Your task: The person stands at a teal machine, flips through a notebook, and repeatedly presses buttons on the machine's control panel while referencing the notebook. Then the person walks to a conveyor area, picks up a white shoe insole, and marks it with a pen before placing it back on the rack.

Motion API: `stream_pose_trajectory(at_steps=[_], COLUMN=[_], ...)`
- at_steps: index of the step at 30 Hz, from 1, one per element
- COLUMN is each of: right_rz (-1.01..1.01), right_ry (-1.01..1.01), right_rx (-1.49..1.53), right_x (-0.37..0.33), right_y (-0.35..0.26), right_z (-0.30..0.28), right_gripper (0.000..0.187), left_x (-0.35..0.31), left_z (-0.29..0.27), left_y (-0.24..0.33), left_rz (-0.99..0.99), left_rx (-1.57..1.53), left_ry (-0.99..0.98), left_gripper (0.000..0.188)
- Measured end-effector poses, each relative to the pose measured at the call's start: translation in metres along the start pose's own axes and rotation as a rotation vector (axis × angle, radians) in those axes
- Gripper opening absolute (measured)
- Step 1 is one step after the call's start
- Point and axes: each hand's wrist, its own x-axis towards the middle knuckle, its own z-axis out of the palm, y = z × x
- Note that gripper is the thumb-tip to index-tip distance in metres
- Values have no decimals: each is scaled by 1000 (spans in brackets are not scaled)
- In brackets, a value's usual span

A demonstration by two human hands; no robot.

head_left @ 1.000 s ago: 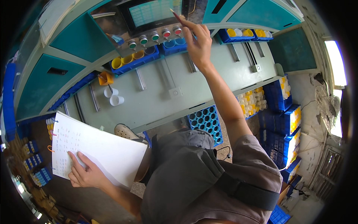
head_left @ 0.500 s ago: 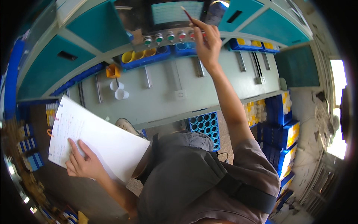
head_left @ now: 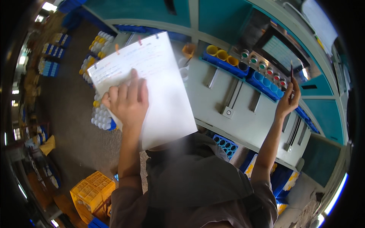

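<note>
My left hand (head_left: 128, 104) lies over the written face of a white paper pad (head_left: 165, 108), which is held up and tilted in front of me. Its index finger stretches along the handwritten lines while the other fingers bend against the sheet; how the pad is supported underneath is hidden. Coloured clips or tabs sit along its top edge. To the far right, my right hand (head_left: 289, 99) pinches a slim dark-red pen (head_left: 292, 72) with a pale tip pointing up. Near that pen are a lit screen (head_left: 280, 50) and a row of green and red push buttons (head_left: 262, 66).
Blue bins with yellow cups (head_left: 222, 55) and blue cups (head_left: 266, 81) line the back of the pale bench (head_left: 201, 102). A blue crate (head_left: 226, 146) with round holes is below its front edge. A yellow crate (head_left: 93, 190) stands on the floor at lower left.
My view has turned left, so the bench and screen appear further right. The pad with my left hand sits higher and more central. My right hand with the pen now shows lower, at the far right.
</note>
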Motion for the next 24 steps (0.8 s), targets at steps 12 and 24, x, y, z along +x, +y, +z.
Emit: stream_pose_trajectory(at_steps=[12, 24], right_rz=[-137, -134], right_ry=[91, 101], right_rx=[-206, -234], right_x=[-9, -2], right_y=[3, 0], right_z=[-7, -1], right_gripper=[19, 16], left_x=[6, 5], left_z=[-2, -4], left_y=[-10, -8], left_rz=[81, 72], left_rx=[34, 17], left_ry=[64, 54], left_gripper=[31, 31])
